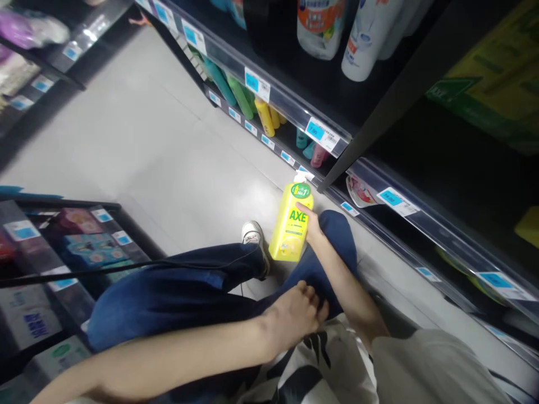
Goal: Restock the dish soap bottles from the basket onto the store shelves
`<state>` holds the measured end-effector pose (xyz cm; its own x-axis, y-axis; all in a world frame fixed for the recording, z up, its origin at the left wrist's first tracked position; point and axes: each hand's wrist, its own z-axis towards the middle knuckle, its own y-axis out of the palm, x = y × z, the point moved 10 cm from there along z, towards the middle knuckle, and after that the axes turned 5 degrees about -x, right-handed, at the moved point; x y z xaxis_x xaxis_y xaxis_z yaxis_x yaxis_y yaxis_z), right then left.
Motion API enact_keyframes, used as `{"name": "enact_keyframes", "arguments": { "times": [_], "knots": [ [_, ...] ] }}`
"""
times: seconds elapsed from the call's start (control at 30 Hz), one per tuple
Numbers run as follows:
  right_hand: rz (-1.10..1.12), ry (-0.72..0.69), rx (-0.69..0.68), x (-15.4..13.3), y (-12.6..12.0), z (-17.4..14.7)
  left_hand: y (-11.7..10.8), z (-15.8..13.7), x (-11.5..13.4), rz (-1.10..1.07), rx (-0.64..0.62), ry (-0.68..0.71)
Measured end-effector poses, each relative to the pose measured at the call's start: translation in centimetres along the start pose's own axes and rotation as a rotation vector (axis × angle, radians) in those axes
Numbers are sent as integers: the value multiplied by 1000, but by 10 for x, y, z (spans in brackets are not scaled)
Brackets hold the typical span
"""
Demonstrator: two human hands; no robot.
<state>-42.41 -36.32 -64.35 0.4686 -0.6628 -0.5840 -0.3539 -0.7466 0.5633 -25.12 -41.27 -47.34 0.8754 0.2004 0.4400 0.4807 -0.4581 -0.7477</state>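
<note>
A yellow pump bottle [288, 238] labelled AXE, with a white pump top and a green round badge, stands tilted in view above my right knee. My right hand [310, 223] grips it by its right side, thumb across the front label. My left hand [295, 314] is loosely curled over my lap, close to the thigh of my blue jeans [168, 303]. Nothing shows in its fingers, though the palm is turned away. A black-and-white patterned shirt [315, 359] lies just below that hand.
Dark shelves with price tags [322, 133] run along the right, holding white bottles [366, 42]. Green and yellow bottles [264, 116] stand on a lower shelf. Another shelf [63, 247] with boxed goods is at the left. Grey floor [138, 134] lies between, with my white shoe [252, 233] on it.
</note>
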Motion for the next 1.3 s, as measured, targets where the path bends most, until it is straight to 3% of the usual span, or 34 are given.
{"name": "enact_keyframes", "arguments": {
  "times": [0.1,0.17,0.3,0.43,0.53,0.73,0.83,0.97,1.3],
  "knots": [
    [17,-49,103,-7,-15,-2,43,10,11,102,-71,-25],
    [15,-61,148,-9,-22,-3,53,14,14,161,-66,-24],
    [20,-111,222,-14,-38,-2,41,17,11,178,-23,-12],
    [18,-153,253,-16,-53,0,23,15,-7,113,61,-177],
    [4,-156,265,-15,-59,0,26,16,-8,64,54,-226],
    [-15,-155,261,-15,-61,-4,33,27,8,92,78,-166],
    [-17,-167,271,-15,-66,-3,30,29,12,219,89,-196],
    [-15,-203,287,-16,-72,-1,30,29,17,415,4,-187],
    [-152,-197,304,-9,-89,7,29,32,17,431,-21,-130]
  ]
}}
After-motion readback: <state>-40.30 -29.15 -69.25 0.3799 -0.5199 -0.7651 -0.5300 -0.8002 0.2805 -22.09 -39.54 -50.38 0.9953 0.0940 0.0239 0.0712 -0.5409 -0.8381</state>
